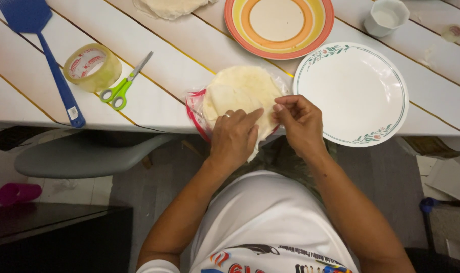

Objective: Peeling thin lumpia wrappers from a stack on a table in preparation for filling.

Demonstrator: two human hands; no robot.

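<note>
While the left hand [233,139] presses the red-edged clear bag [197,108], the right hand [299,121] pinches a pale tortilla [245,86].

On the desk [179,65], tortillas [242,93] lie mid-frame; scissors [123,83], tape roll [92,67] and swatter [43,48] lie left, two plates [351,91] and a cup [386,17] upper right.

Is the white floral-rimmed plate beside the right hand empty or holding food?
Empty: the white plate shows only a bare surface; the tortillas lie in their plastic bag beside it.
</note>
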